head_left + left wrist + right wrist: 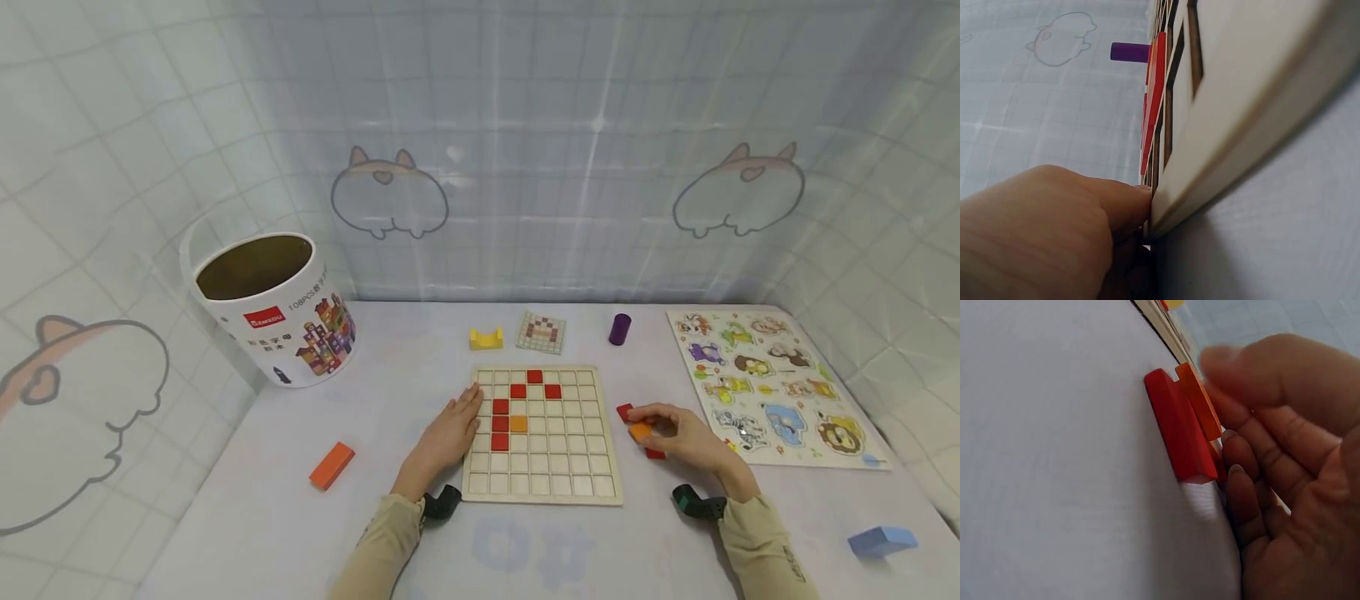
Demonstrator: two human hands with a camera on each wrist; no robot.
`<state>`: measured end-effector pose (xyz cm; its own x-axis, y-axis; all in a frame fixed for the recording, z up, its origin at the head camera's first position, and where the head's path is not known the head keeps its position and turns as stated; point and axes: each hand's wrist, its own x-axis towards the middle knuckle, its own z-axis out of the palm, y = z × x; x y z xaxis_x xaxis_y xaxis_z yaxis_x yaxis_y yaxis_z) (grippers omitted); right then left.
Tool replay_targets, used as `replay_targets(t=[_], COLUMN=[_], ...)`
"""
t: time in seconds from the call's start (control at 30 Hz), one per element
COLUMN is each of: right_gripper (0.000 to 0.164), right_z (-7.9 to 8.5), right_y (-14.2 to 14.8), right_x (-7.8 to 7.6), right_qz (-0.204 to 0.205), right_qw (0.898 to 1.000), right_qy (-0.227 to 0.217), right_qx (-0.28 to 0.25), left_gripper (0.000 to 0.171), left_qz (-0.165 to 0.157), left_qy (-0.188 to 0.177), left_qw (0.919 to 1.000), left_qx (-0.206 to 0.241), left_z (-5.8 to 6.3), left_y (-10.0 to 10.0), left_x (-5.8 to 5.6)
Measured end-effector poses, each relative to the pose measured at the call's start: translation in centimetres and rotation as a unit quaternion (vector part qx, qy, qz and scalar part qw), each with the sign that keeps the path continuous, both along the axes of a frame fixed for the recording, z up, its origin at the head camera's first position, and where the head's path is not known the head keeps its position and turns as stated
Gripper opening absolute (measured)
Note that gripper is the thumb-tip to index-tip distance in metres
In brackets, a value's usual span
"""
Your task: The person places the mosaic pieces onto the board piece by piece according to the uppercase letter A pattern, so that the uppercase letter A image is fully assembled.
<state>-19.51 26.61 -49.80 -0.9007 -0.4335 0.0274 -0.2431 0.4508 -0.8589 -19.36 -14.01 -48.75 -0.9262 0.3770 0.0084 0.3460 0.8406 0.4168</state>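
A wooden grid board [540, 497] lies in the middle, with several red tiles [500, 407] and one orange tile [518, 424] in its cells. My left hand [448, 429] rests along the board's left edge, fingers stretched out; in the left wrist view its thumb [1125, 200] touches the rim. To the right of the board, my right hand [686, 437] has its thumb and fingers at a loose orange tile [640, 431], pinching it close over red tiles [656, 454]. Another red tile [624, 411] shows beyond the fingertips. The right wrist view has the orange tile [1199, 400] against a red piece [1175, 419].
Behind the board are a yellow block [486, 340], a small pattern card [542, 332] and a purple cylinder [619, 329]. An animal puzzle board [780, 387] lies right. A white bucket [262, 333] stands left. Orange [332, 466] and blue [882, 542] blocks lie outward.
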Motion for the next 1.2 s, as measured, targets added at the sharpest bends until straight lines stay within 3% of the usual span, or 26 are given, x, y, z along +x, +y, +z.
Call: replay_targets(t=[0.2,0.5,0.87,1.2], right_gripper=[0.029,0.028,0.036,0.034], right_z=[-0.1,-0.1,0.3,0.3], right_y=[-0.1,-1.1,-1.4,-0.8], right_x=[-0.3,-0.4,-0.6,-0.5], right_qz=[-0.009,-0.089,-0.115,-0.11], right_qw=[1.0,0.994,0.992,0.993], right_qy=[0.007,0.002,-0.049,-0.039], right_qx=[0.018,0.063,0.02,-0.023], left_gripper=[0.05,0.05,0.05,0.05], left_qz=[0.005,0.005,0.006,0.002], left_qy=[-0.001,-0.003,-0.004,0.0], left_qw=[1.0,1.0,1.0,1.0], left_qx=[0.002,0.003,0.005,0.001], left_z=[0.0,-0.3,-0.4,-0.2], left_y=[-0.1,-0.2,-0.3,0.0], left_x=[-0.1,-0.1,0.0,-0.1])
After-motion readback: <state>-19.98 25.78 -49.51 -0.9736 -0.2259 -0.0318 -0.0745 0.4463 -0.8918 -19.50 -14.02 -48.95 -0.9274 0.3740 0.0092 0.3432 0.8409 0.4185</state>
